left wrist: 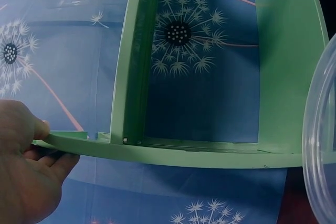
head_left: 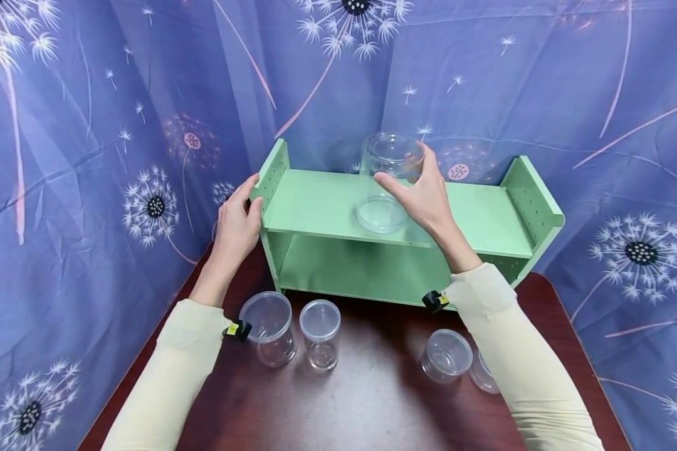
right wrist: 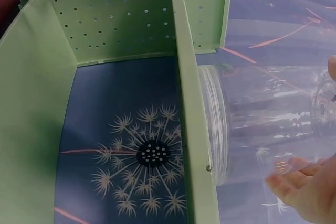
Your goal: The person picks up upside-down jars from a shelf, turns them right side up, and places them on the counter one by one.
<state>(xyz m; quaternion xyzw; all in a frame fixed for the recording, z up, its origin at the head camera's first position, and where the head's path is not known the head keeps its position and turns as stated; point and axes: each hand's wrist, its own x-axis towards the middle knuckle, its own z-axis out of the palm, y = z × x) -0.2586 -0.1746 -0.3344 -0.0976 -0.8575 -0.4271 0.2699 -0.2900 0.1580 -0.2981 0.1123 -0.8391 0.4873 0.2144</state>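
Note:
A large clear plastic jar (head_left: 379,188) stands upside down on the upper board of a green two-tier shelf (head_left: 316,197), its lid end against the board in the right wrist view. My right hand (head_left: 427,195) grips the jar around its upper part, thumb on the near side and fingers partly hidden behind it. At the shelf's left end, my left hand (head_left: 238,220) holds the upright side panel (head_left: 271,178). The left wrist view shows the thumb on one face of that panel and the fingers (left wrist: 63,166) curled round the other.
Two lidded clear jars, one wide (head_left: 267,319) and one narrow (head_left: 320,329), stand on the dark table (head_left: 367,401) in front of the shelf's left half. Two clear containers, one short (head_left: 447,356) and one (head_left: 483,376) partly behind the right sleeve, sit at right. Blue curtains (head_left: 203,81) surround the table.

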